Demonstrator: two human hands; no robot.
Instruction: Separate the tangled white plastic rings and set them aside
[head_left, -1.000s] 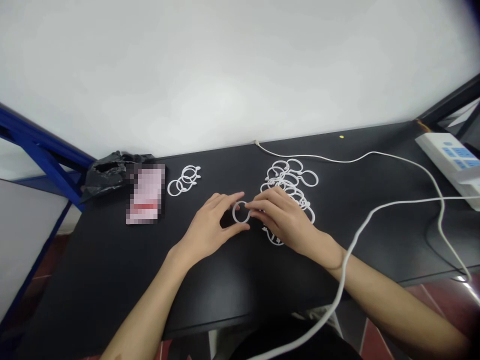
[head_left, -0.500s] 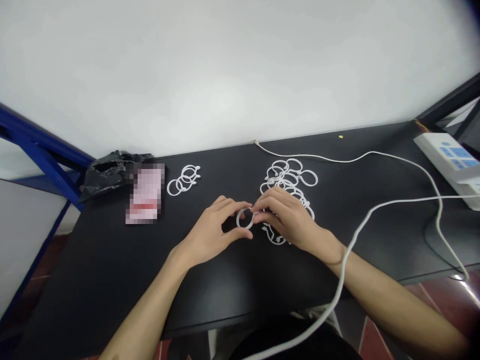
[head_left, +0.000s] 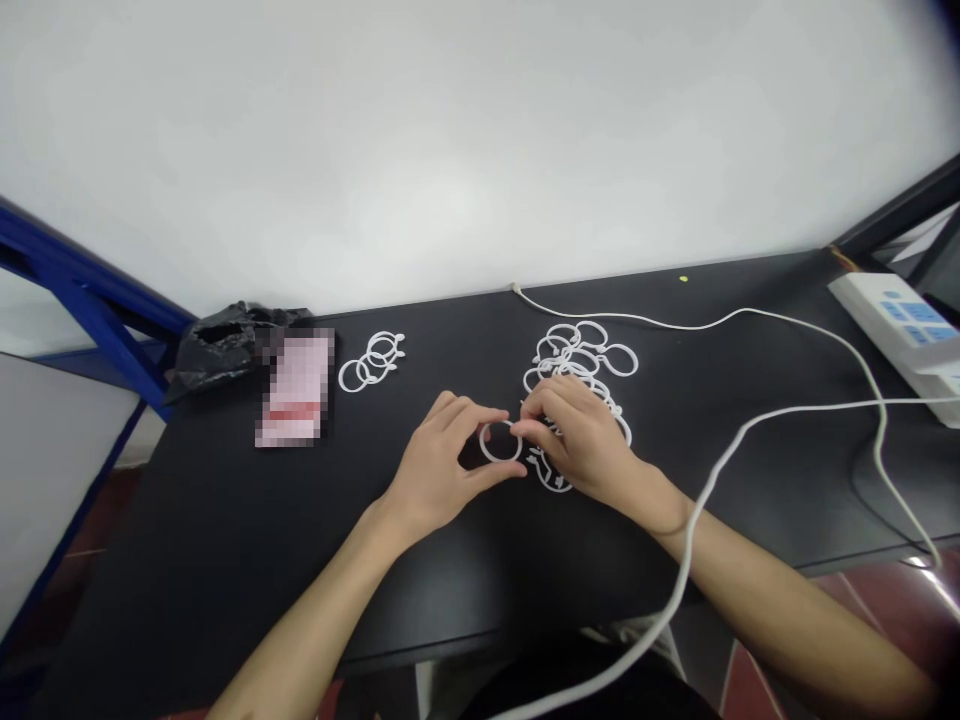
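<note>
Between my two hands, a white plastic ring [head_left: 491, 457] is held up above the black table. My left hand [head_left: 446, 455] curves around its left side, with fingers at the top and the thumb along the bottom edge. My right hand [head_left: 574, 425] pinches the ring's upper right, and its fingertips hide that part. Just behind and below my right hand lies a loose pile of several white rings with small clasp-like tabs [head_left: 619, 360], partly covered by the hand. Farther left, a small overlapping group of similar rings [head_left: 352, 376] rests on the table.
A pink, blurred packet [head_left: 300, 375] and a crumpled black plastic bag [head_left: 217, 345] are at the table's left. A white cable [head_left: 697, 500] crosses over my right forearm. At the right stands a white box with blue labels [head_left: 900, 330]. The black table [head_left: 247, 560] meets a pale wall.
The held ring has turned to face the camera more, showing a rounder outline. My left thumb has shifted right along its lower edge. The camera view has moved slightly.
</note>
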